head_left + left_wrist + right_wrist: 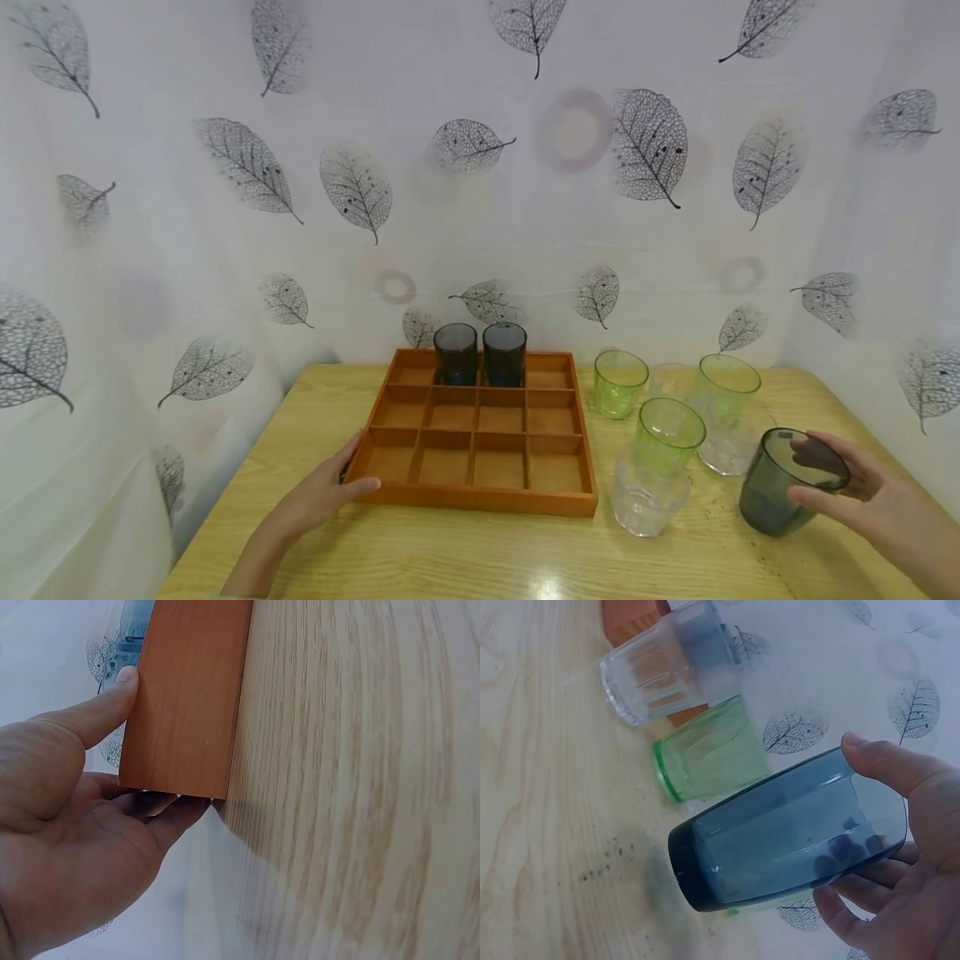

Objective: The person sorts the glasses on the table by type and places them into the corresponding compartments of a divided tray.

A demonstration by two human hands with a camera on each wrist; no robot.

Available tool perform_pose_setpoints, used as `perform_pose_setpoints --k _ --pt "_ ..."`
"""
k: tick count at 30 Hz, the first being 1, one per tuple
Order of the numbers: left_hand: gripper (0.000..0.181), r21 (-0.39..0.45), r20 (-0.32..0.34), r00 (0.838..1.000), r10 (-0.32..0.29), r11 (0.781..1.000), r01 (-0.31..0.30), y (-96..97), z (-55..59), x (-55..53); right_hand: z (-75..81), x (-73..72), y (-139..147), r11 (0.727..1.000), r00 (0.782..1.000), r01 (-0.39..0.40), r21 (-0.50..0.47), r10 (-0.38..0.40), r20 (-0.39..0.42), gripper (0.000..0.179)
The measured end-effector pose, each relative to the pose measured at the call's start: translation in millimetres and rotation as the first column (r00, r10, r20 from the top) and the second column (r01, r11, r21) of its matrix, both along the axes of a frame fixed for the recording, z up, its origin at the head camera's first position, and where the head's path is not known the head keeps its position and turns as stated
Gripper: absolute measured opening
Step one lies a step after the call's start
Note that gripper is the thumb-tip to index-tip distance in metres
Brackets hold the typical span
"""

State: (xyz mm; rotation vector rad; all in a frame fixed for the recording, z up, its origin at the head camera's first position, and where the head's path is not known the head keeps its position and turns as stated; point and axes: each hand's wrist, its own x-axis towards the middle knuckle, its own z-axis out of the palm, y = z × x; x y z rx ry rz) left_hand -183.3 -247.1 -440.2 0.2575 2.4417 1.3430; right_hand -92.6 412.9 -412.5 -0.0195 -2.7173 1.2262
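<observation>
My right hand (888,508) holds a dark grey-blue glass tumbler (768,500) by its rim, at the right of the table. In the right wrist view the thumb lies on the near side of this tumbler (772,825), and the other fingers show through the glass from behind. With my left hand (318,496) I grip the front left corner of a brown wooden tray (480,497) with compartments. Its thumb is at the top edge and its fingers wrap the side. Two more dark tumblers, a left one (456,358) and a right one (504,358), stand upright in the tray's back row, in the middle compartments.
Between the tray and my right hand stand several glasses: a green one (619,396) at the back, another green one (670,433) nearer, and a clear one (645,504) in front. A leaf-printed white curtain (480,242) hangs behind the wood-grain table (450,558).
</observation>
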Motion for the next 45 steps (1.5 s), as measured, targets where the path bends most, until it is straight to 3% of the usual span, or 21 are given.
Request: perform_pose_setpoints --k 4,9,15,24,45 --pt "0.093 -0.004 -0.007 1.000 -0.007 1.000 0.007 -0.3 1.2 -0.5 6.7 0.5 -1.8 0.999 1.000 0.026 0.024 -0.026 -0.004 0.082" --pt "0.093 0.006 -0.005 1.000 -0.007 1.000 0.007 -1.6 0.8 -0.3 14.4 0.0 -2.9 0.999 1.000 0.006 0.045 -0.005 -0.026 0.080" --pt "0.093 0.023 -0.002 1.000 -0.010 1.000 0.010 -2.7 -0.5 -0.8 32.6 -7.0 -8.4 0.996 0.999 0.012 0.086 -0.015 0.029 0.085" --pt "0.094 0.008 -0.013 1.000 -0.006 1.000 0.006 -2.2 -0.6 -1.3 59.4 -17.8 -18.4 0.995 0.999 -0.019 0.102 0.015 0.037 0.083" --pt "0.095 0.022 0.008 1.000 0.006 1.000 -0.006 -1.0 -1.6 -1.1 115.1 -57.9 -57.7 0.985 0.993 -0.080 0.151 0.066 0.096 0.088"
